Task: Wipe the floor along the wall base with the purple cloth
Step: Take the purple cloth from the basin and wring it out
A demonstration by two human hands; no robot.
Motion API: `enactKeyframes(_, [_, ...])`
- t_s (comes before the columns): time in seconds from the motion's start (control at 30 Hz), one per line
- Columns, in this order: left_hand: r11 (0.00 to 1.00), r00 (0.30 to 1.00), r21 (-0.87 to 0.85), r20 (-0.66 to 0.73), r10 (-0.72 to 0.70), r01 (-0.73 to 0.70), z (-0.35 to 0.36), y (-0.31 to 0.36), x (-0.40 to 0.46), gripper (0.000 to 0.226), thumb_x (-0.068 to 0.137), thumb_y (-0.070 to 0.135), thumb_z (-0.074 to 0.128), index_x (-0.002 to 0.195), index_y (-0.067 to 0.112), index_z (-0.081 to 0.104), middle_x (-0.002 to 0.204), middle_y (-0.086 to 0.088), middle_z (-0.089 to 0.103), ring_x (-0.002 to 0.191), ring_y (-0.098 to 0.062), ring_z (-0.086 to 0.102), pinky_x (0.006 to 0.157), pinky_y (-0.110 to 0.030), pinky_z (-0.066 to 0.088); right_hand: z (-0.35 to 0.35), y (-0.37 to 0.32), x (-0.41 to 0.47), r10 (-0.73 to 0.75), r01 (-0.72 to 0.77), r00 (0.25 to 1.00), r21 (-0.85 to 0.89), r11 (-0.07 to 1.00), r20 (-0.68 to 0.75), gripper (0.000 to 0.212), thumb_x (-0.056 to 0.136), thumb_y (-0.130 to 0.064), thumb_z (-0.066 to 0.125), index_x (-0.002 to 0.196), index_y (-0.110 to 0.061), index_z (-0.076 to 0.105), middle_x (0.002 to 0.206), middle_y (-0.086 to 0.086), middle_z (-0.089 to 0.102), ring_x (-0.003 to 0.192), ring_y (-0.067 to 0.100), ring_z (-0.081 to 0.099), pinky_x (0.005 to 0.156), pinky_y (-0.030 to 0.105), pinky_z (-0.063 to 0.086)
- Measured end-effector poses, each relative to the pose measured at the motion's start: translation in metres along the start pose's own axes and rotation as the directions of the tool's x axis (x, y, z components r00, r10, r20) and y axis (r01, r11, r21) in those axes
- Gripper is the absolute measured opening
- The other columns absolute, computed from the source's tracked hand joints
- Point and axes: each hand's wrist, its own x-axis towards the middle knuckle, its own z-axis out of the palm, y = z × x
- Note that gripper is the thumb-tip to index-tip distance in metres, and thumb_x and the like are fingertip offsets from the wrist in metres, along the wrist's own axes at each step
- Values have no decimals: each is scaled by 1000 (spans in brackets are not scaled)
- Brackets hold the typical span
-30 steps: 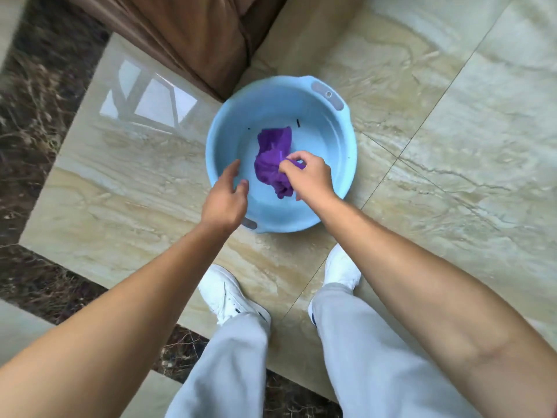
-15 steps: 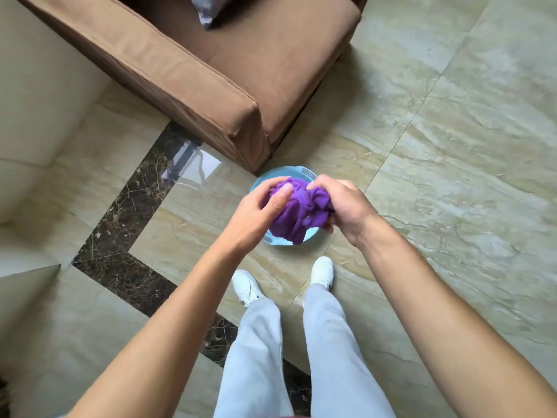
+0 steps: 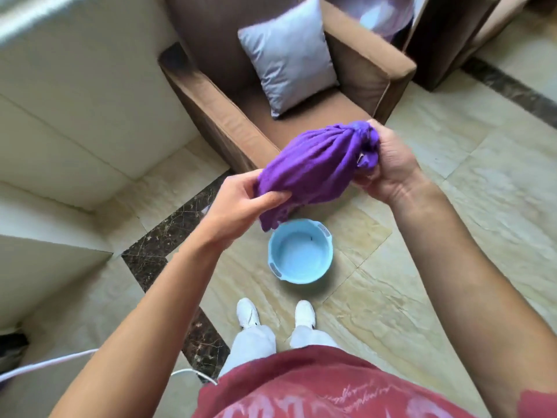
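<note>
Purple cloth (image 3: 316, 164) is stretched between both hands, long axis running near-left to far-right. Left hand (image 3: 238, 203) fingers pinch the near end, right hand (image 3: 388, 164) fists the far end. Wall base (image 3: 126, 179) is off to the left, so the left hand's closer.

Both forearms are bare all the way up, no sleeves showing, no watch or rings on the left hand (image 3: 238, 203) or the right hand (image 3: 388, 164). The shirt (image 3: 325, 390) is a dark red tee with faded pale print, some cursive script and bigger washed-out lettering near the bottom edge. Light grey trousers (image 3: 256, 342), loose-ish, and plain white sneakers (image 3: 247, 312) with a thin dark edge at the sole.
</note>
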Motion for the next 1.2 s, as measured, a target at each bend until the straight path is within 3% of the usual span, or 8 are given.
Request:
enactKeyframes(0.13, [997,996,21,-41,78,-77,-15,44,-13,27,89,13,75,101,-10,65,77,-39,64,61,-43,63,54,-65,49,14,12,12,51,-110,982,-328,938,-184,31,100,-33,43,93,-18,69,76,-1,68,55,11,58,56,23,46])
enactKeyframes(0.23, [991,986,93,-125,112,-101,-35,67,-16,29,88,14,75,107,-8,67,92,-40,68,79,-31,65,71,-65,53,37,20,16,-325,157,922,-567,808,-209,22,100,-29,48,103,-19,68,99,3,66,73,10,66,62,23,51])
enactKeyframes(0.3, [987,977,115,-171,131,-112,-53,73,-16,28,88,16,75,108,-2,71,99,-33,72,86,-25,64,81,-60,56,54,30,19,-509,397,861,-645,653,14,34,96,-32,54,126,-19,62,119,-4,65,104,5,64,83,16,50])
enactKeyframes(0.4, [990,965,11,-224,138,-139,-83,77,-13,29,88,23,77,110,5,73,106,-21,74,94,-27,68,91,-52,55,87,59,26,-334,518,854,-602,608,398,68,85,-47,68,144,-21,47,134,-15,62,125,0,57,97,17,48])
enactKeyframes(0.57, [974,963,-165,-244,111,-154,-155,76,-6,35,94,24,70,118,-2,68,120,-35,66,106,-37,66,101,-57,49,159,100,83,-381,584,809,-684,436,447,79,73,-32,86,141,-21,47,135,-2,61,126,14,59,109,44,46])
enactKeyframes(0.8, [908,839,418,-491,236,-11,-302,67,-7,30,88,33,76,110,14,73,107,-3,75,97,-12,71,88,-47,56,260,149,182,-403,452,889,-568,688,220,34,74,-6,72,108,-8,70,99,10,74,91,17,69,88,37,56])
enactKeyframes(0.97, [999,952,42,-305,28,-16,-387,61,18,65,83,30,78,141,19,52,136,5,66,127,-9,60,101,-25,49,318,177,245,-111,181,977,-445,877,180,30,83,-18,67,106,0,72,106,18,74,98,29,69,93,42,54])
enactKeyframes(1.2, [999,790,43,-613,11,20,-452,38,99,18,85,8,77,103,8,74,97,-7,79,87,-15,73,79,-33,56,346,193,339,-242,283,956,-742,608,166,77,77,-50,72,146,-32,43,141,-1,56,121,7,62,105,33,48])
